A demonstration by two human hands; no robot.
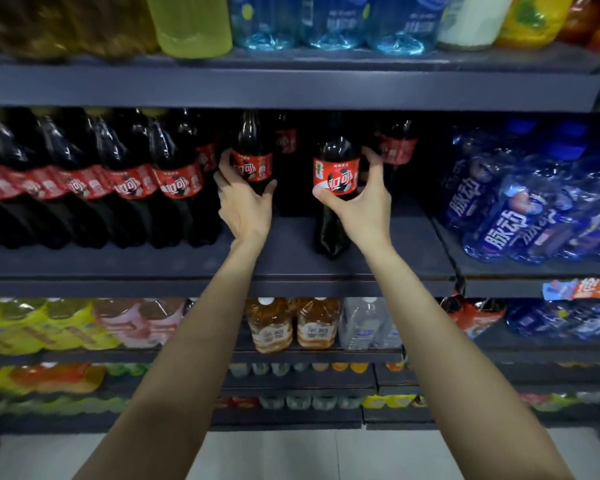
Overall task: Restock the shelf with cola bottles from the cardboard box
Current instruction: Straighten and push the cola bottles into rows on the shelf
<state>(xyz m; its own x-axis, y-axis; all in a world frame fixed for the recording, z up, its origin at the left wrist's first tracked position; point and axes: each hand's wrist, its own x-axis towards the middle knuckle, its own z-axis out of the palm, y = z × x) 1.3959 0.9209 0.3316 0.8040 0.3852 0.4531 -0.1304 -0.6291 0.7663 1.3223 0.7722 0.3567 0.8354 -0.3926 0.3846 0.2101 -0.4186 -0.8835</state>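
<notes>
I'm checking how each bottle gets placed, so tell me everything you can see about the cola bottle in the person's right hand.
The cola bottle is clear plastic by the look of it, filled with dark drink, with a red label carrying white characters around its middle. Its cap is hidden in shadow under the upper shelf. It stands about upright near the front of the dark middle shelf, in a gap among other cola bottles. The right hand holds it at the label, thumb in front, fingers curled around its right side.
</notes>
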